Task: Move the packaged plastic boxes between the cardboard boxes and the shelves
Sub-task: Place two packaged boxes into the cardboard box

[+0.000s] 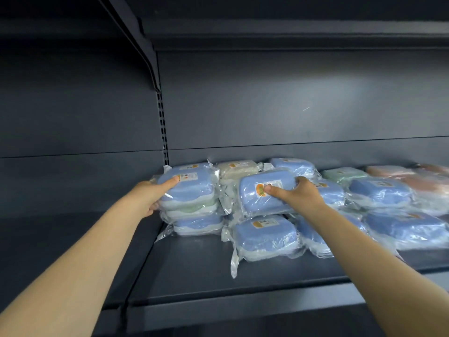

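On the dark grey metal shelf (218, 271), the left hand (155, 195) grips the left end of a blue plastic box in clear wrap (192, 188), topmost of the leftmost stack (194, 222), thumb across its lid. The right hand (297, 195) clasps a second wrapped blue box (247, 203), tilted atop the middle stack (264, 237), thumb on its orange label (259, 189); more wrapped boxes (379, 193) lie rightward.

Matt shelf (206, 268), glossy film (234, 261).
Shelf metal, dark, smooth paint; boxes (264, 237) toward 4 o'clock smooth plastic under crinkled clear film; paper labels (265, 223).
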